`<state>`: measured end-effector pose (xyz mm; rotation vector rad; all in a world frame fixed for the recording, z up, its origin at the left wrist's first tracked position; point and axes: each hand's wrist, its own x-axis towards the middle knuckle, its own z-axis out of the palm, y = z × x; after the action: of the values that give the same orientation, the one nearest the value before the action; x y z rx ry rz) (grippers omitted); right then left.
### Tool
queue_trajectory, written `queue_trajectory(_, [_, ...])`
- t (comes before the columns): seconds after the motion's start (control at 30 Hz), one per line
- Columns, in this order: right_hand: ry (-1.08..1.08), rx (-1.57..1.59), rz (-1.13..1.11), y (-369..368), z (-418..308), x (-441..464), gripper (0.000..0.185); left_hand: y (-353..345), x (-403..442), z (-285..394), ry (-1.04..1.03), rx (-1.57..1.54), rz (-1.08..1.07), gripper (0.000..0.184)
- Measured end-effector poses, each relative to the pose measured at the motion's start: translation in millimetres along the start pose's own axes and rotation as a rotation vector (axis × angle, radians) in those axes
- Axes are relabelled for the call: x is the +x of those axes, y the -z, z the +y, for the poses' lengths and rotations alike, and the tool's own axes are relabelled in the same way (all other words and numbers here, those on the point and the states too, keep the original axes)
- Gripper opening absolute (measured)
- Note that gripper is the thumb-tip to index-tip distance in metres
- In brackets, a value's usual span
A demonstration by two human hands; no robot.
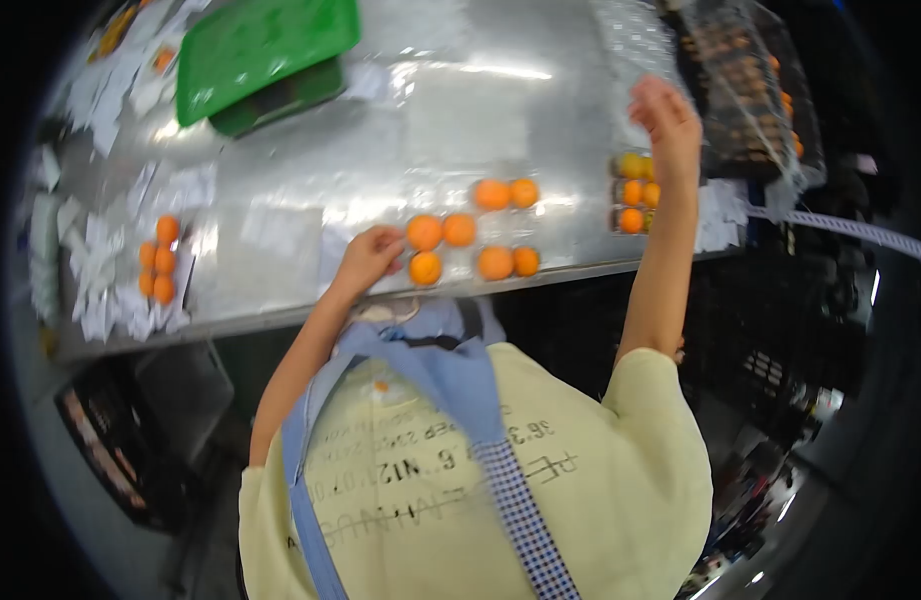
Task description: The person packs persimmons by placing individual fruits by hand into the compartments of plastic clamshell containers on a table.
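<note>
My left hand [373, 255] is at the table's front edge, its fingers curled beside an orange [424, 232] and another orange [426, 267] below it. These seem to lie in clear plastic packaging; whether the fingertips pinch its edge is unclear. Further right are a pair of oranges [493, 194] and a lower pair [496, 263], also with clear plastic about them. My right hand [666, 115] is raised on the far right, slightly blurred, fingers loosely curved and apart with nothing seen in them. Below it sits a pack of orange and yellow fruit [632, 193], partly hidden by my forearm.
A green crate [266, 55] stands at the back left of the metal table [311, 180]. Several oranges [165, 260] lie among paper scraps [101, 260] at left. Bubble wrap [626, 40] and a plastic-covered black crate [746, 90] of fruit are at right.
</note>
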<state>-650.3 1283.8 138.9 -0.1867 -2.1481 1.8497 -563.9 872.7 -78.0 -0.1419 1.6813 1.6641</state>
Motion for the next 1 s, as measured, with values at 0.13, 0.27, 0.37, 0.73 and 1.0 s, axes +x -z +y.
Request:
queue_trajectory(0.13, [-0.113, -0.389, -0.463, -83, 75, -92, 0.036, -7, -7, 12, 0.056, 0.039, 0.001, 0.026])
queue_trajectory(0.27, [0.229, -0.666, -0.585, -146, 79, -148, 0.045, -7, -6, 7, 0.067, 0.048, -0.035, 0.022])
queue_trajectory(0.37, [0.352, -0.808, -0.481, -173, 85, -166, 0.05, -7, -5, 13, 0.086, 0.125, -0.065, 0.019])
queue_trajectory(0.73, [0.294, -0.696, -0.371, -183, 90, -178, 0.053, -7, -15, 28, -0.065, 0.088, 0.065, 0.027])
queue_trajectory(1.0, [-0.061, -0.116, -0.201, -179, 88, -187, 0.046, -18, -22, 49, -0.211, -0.122, 0.108, 0.028])
